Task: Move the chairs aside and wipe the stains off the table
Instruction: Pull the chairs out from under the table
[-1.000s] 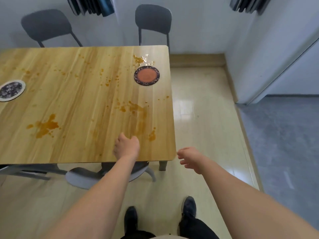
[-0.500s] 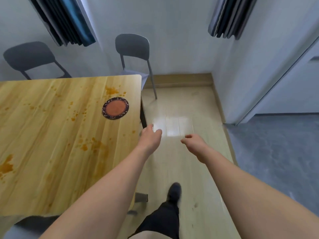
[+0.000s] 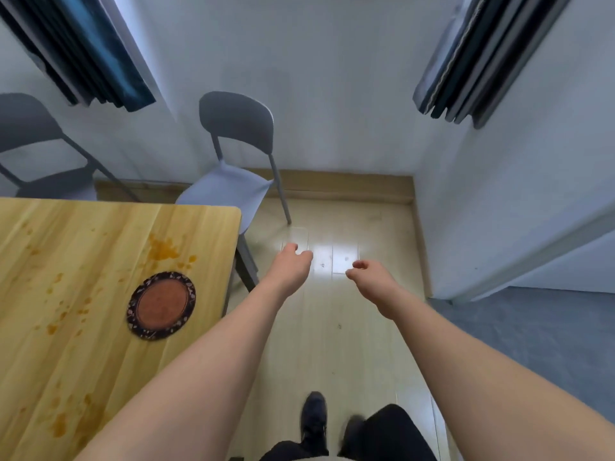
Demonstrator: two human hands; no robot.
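Grey, the nearer chair (image 3: 233, 168) now shows its seat as well as its back, tucked at the far right corner of the wooden table (image 3: 100, 327); half a second ago mostly its back showed. A second grey chair (image 3: 30, 141) stands at the far left edge of view. Orange stains (image 3: 164, 249) spatter the tabletop around a round brown coaster (image 3: 161, 306), which sits lower in view than before. Both arms reach forward over the pale floor (image 3: 349, 344), beside the table and short of the chair. The left hand (image 3: 293, 266) and right hand (image 3: 369, 276) hold nothing, fingers loosely curled, as they did earlier.
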